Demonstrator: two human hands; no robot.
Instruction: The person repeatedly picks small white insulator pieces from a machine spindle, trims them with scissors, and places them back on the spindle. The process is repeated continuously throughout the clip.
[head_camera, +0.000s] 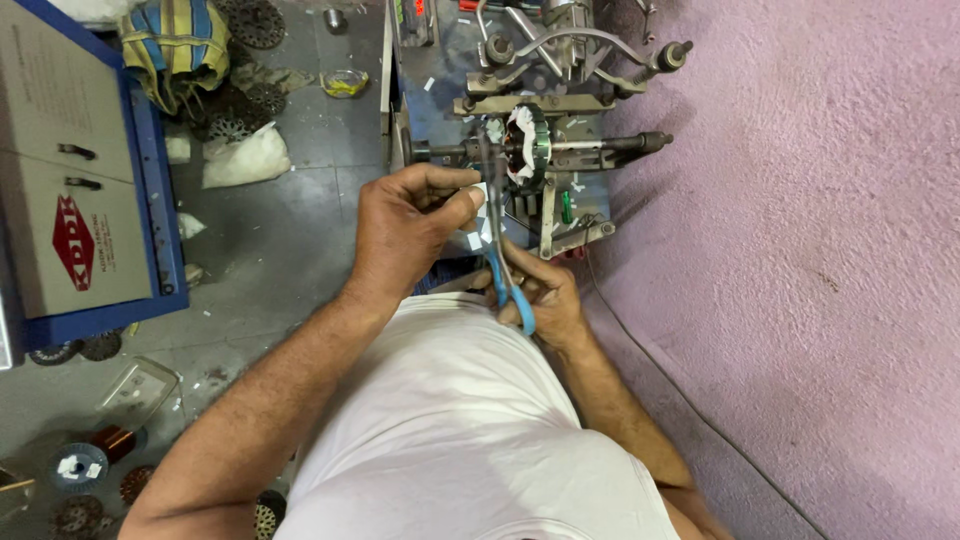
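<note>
Item: scissors (503, 262), blue handles, grey blades. Loc: right hand (535, 298), fingers through the handle loops and closed round them; blades point up toward a round metal core (528, 146) w/ white wrapping, mounted on a horizontal shaft of the bench machine (545, 90). Blade tips reach just below the core; can't tell if blades are apart or together.

Left hand (408, 225): fingers curled in, thumb and forefinger pinched on a small white paper piece (479, 196), just beside the blades, left of the core.

Surroundings: small green-handled tool (566, 207) under the shaft, near the blades. Pink wall on the right side. Grey floor (270, 230) w/ white plastic bag (246, 158), toothed metal discs (250, 20), yellow-blue cloth bundle (175, 45). Blue-framed cardboard box (70, 170) at left. Copper wire spool (95, 455) at lower left, well apart from both hands. Person wears a white shirt.
</note>
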